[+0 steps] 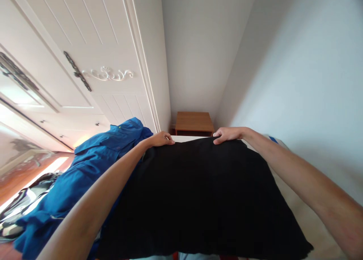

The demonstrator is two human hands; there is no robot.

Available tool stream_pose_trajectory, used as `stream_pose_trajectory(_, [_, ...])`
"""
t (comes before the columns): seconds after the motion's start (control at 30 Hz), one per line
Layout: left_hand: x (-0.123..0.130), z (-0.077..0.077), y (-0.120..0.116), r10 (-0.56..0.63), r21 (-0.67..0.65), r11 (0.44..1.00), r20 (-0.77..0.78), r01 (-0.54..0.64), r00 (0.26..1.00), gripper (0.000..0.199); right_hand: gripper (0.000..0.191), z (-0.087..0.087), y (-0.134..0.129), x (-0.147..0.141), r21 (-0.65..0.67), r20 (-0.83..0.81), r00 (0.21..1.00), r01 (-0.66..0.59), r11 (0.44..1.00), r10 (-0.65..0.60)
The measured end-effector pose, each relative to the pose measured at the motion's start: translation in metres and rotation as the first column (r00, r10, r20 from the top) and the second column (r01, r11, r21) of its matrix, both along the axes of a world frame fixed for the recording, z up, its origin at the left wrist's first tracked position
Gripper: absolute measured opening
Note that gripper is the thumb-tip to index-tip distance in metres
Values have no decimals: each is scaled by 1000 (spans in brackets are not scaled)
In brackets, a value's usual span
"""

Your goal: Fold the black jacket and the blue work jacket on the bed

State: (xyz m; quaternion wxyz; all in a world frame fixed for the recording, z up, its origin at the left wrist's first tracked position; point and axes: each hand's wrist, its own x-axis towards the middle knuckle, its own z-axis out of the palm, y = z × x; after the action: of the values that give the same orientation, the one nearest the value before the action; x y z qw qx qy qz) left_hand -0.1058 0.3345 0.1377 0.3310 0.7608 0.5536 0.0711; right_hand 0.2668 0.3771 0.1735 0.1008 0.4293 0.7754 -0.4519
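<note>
A large piece of black cloth (204, 199) is spread out in front of me; what kind of garment it is I cannot make out. Its far edge is pinched at the left by my left hand (161, 139), thumb over the fabric. My right hand (228, 134) grips the same edge farther right, its fingers closed on the cloth. Between the two hands the edge runs nearly straight. Blue clothing (96, 158) lies heaped beside my left forearm, partly covered by the black cloth.
White wardrobe doors (85, 41) with dark metal handles rise at the left. Beyond the hands stands a small wooden table (194, 120) against the wall. A bare pale wall (306, 75) bounds the right side. Black-and-white fabric (25, 199) lies at the lower left.
</note>
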Motion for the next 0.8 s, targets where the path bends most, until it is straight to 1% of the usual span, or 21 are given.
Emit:
stream_pose_trajectory(0.03, [4,-2,1,19,91,996,-26,-17,999,43,63,-2,3,0,38,7,1000,5,999,-5])
stream_pose_trajectory(0.1, [10,-10,1,98,279,958,-96,-68,990,46,64,-13,4,-3,139,109,994,-16,990,1])
stream_pose_trajectory(0.13, [11,-15,0,140,334,938,-123,-92,983,51,64,-23,2,-5,184,184,983,-43,982,8])
stream_pose_trajectory(0.17, [11,-21,-3,159,334,936,-135,-106,978,57,64,-33,-1,-6,214,255,967,-73,974,16])
stream_pose_trajectory(0.2, [8,-27,-6,154,279,954,-130,-113,980,65,64,-44,-4,-7,230,313,949,-97,968,21])
stream_pose_trajectory(0.27, [-5,-36,-14,94,68,994,-75,-89,993,76,62,-62,-10,-5,272,376,926,-111,956,0])
stream_pose_trajectory(0.3, [-13,-39,-18,65,-27,997,-42,-66,997,79,61,-67,-12,-3,303,386,922,-103,947,-23])
stream_pose_trajectory(0.33, [-23,-39,-21,49,-76,996,-26,-51,998,81,60,-69,-14,0,337,390,920,-93,937,-49])
stream_pose_trajectory(0.37, [-32,-36,-23,43,-73,996,-39,-46,998,81,59,-69,-14,3,368,390,918,-83,926,-73])
stream_pose_trajectory(0.4, [-40,-32,-25,36,-31,999,-79,-39,996,80,58,-66,-14,5,391,391,916,-75,917,-91])
stream_pose_trajectory(0.47, [-48,-17,-28,28,100,995,-185,-9,982,76,56,-55,-13,8,422,391,914,-74,904,-107])
stream_pose_trajectory(0.53, [-47,2,-30,67,238,971,-259,-3,963,74,56,-39,-14,9,464,392,911,-74,883,-130])
stream_pose_trajectory(0.6, [-37,20,-33,156,340,939,-300,-48,941,73,61,-25,-16,8,512,394,901,-52,857,-181])
stream_pose_trajectory(0.63, [-30,28,-35,214,379,922,-335,-77,918,71,64,-22,-19,7,535,399,891,-36,844,-216])
stream_pose_trajectory(0.7, [-16,37,-37,304,436,895,-443,-94,843,65,70,-24,-26,1,581,428,859,-25,813,-279])
stream_pose_trajectory(0.73, [-10,38,-39,330,454,887,-504,-81,798,62,72,-30,-30,-3,601,453,840,-39,798,-300])
stream_pose_trajectory(0.8, [-1,34,-41,361,463,884,-597,-59,717,60,73,-48,-39,-11,619,505,804,-83,781,-315])
